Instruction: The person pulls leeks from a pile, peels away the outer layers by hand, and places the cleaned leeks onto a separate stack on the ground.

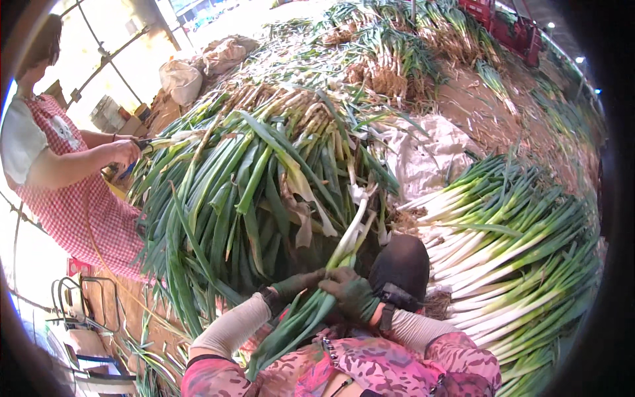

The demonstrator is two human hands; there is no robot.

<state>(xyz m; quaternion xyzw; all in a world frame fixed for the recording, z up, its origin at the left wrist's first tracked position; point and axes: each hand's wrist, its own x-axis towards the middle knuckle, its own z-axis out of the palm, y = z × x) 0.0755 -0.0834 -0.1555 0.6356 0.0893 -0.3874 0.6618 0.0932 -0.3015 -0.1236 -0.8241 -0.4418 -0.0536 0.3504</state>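
In front of my body a long green onion (pixel 347 245) slants up and away, its pale stalk toward the pile and its green leaves hanging toward my lap. My right hand (pixel 350 292), in a dark green glove, is closed round it where stalk turns to leaf. Just left of that, my left hand (pixel 296 284), gloved alike, grips the same onion's leaves; its fingertips are partly hidden. Beyond both hands rises a big heap of untrimmed green onions (pixel 225 172), leaves drooping toward me. To my right lie cleaned green onions (pixel 489 264) in a dense row, white stalks pointing inward.
At the left a person in a red checked apron (pixel 73 178) holds an onion over the heap. Metal-framed chairs (pixel 86 304) stand at lower left. A pale sack (pixel 430 152) lies beyond my knee (pixel 400 264). Filled sacks (pixel 182 81) and more onion bundles (pixel 390 59) are farther back.
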